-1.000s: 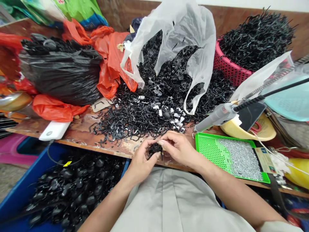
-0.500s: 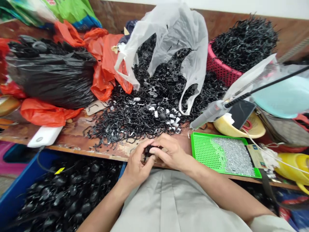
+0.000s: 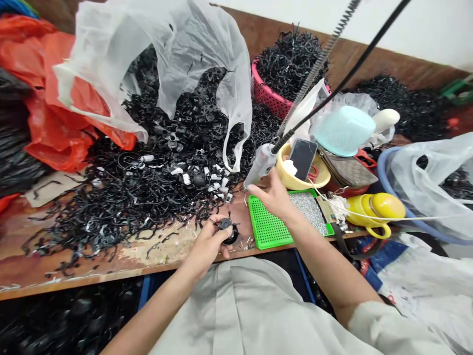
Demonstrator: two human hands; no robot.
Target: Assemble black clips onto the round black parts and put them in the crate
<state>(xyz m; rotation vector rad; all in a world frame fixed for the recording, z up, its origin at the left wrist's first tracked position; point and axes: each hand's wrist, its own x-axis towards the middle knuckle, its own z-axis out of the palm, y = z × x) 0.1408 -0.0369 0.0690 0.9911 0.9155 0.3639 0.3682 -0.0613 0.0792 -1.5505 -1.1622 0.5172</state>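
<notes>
My left hand (image 3: 210, 241) is closed on a small round black plastic part (image 3: 226, 226) with thin arms, held just above the front edge of the bench. The thumb presses its top, and a dark round lower portion shows beneath. My right hand (image 3: 273, 195) reaches over the green tray with thumb and fingers apart. It is beside a grey electric screwdriver (image 3: 259, 163) hanging from a black cable and a coiled spring; whether the fingertips touch it I cannot tell. The green perforated tray (image 3: 264, 222) holds many small silvery screws (image 3: 307, 209).
A heap of thin black plastic pieces (image 3: 148, 197) covers the wooden bench (image 3: 162, 251), under a white plastic bag (image 3: 199, 39). Behind stands a pink basket (image 3: 271, 101). To the right are a yellow bowl (image 3: 321, 177) with a phone (image 3: 303, 158), and a yellow cup (image 3: 377, 209).
My right hand has left the black part and moved right and forward to the screwdriver. My left hand keeps the part. The view has turned to the right.
</notes>
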